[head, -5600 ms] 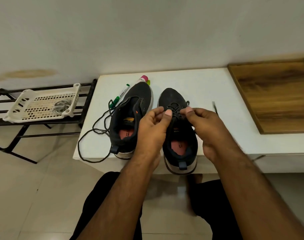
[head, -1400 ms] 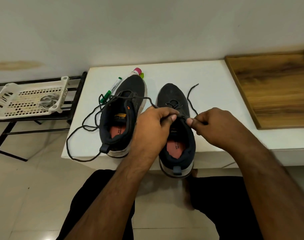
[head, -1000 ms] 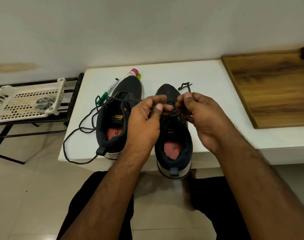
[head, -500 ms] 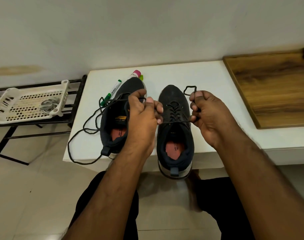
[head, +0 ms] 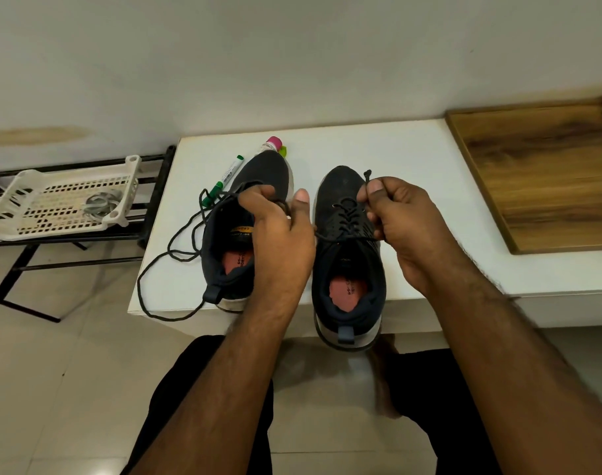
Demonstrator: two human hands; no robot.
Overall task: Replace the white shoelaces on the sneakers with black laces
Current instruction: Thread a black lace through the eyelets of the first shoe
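sneakers [head: 348, 255] on white table [head: 405, 156] by wall [head: 292, 56].

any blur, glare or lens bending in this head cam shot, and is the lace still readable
Head view: soft, even light, no glare on the white table; wide-angle bending curves the table edges and wall line; the person's foot under the table is smeared, forearms slightly soft; the black lace stretched between left hand and right hand reads clearly across the right sneaker.

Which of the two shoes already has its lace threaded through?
The right shoe: a black lace criss-crosses its front. The left shoe has none threaded; its lace trails loose on the table.
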